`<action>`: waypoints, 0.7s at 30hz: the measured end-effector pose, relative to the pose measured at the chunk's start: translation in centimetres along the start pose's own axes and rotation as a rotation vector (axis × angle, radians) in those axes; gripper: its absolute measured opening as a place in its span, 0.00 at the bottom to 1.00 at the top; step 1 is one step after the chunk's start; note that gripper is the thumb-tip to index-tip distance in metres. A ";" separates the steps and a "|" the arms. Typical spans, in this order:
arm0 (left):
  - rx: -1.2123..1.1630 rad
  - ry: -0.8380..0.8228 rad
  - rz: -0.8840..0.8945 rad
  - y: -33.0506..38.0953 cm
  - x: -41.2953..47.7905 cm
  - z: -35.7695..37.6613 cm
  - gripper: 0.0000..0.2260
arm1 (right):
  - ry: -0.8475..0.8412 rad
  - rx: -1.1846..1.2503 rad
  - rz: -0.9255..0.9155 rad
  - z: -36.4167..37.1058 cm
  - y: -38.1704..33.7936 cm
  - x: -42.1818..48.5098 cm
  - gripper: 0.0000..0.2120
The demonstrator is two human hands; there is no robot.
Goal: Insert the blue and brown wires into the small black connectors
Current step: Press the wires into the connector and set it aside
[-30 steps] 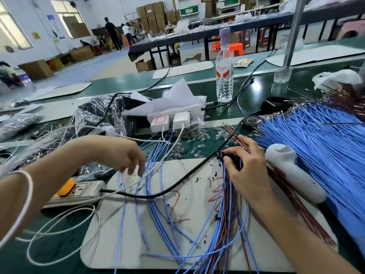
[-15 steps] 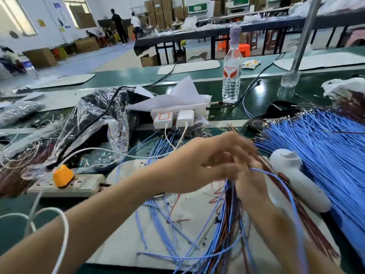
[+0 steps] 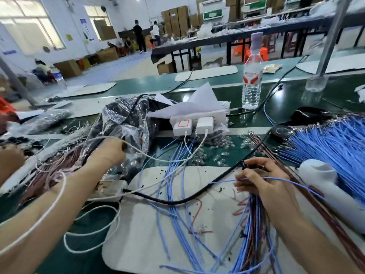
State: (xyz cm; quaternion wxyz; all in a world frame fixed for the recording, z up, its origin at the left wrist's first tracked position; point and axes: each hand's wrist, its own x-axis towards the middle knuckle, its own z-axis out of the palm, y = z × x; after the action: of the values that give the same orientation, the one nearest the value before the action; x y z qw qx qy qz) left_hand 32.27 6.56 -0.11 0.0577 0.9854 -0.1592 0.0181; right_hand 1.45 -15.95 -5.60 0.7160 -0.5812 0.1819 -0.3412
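My right hand [image 3: 264, 182] grips the top of a bundle of blue and brown wires [image 3: 248, 230] that trails toward me over the white mat [image 3: 138, 230]. A small black connector [image 3: 245, 165] shows at its fingertips. One blue wire [image 3: 296, 183] loops across its fingers. My left hand [image 3: 107, 153] reaches into a clear plastic bag [image 3: 126, 123] with dark contents; its fingertips are hidden in the plastic. Loose blue wires [image 3: 175, 204] lie on the mat between my hands.
A large fan of blue wires [image 3: 335, 147] and a white handheld tool [image 3: 324, 184] lie at the right. Brown wires [image 3: 280, 153] run beside them. Two white chargers [image 3: 191, 125], a water bottle [image 3: 252, 82], a black cable [image 3: 177, 201] and a power strip [image 3: 107, 191] crowd the middle.
My left hand has left my right hand and swung left to the plastic bag. A single blue wire now loops across my right fingers.
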 end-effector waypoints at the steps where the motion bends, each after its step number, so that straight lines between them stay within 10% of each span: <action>1: -0.004 -0.041 -0.016 0.2 0.5 0.5 0.10 | -0.003 -0.014 -0.005 0.0 0.0 0.0 0.07; 6: -0.058 0.002 -0.132 -0.8 2.0 2.8 0.25 | -0.009 -0.060 0.003 -0.2 0.0 0.1 0.10; 21: 0.294 -0.145 0.048 1.6 -0.2 -0.4 0.13 | -0.019 -0.059 0.044 0.1 -0.2 0.0 0.08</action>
State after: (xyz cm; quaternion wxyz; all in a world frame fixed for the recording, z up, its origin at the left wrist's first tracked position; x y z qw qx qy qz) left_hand 31.60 5.20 0.46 -0.0993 0.9779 -0.1819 -0.0286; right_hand 1.45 -15.88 -5.41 0.7078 -0.6011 0.1978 -0.3141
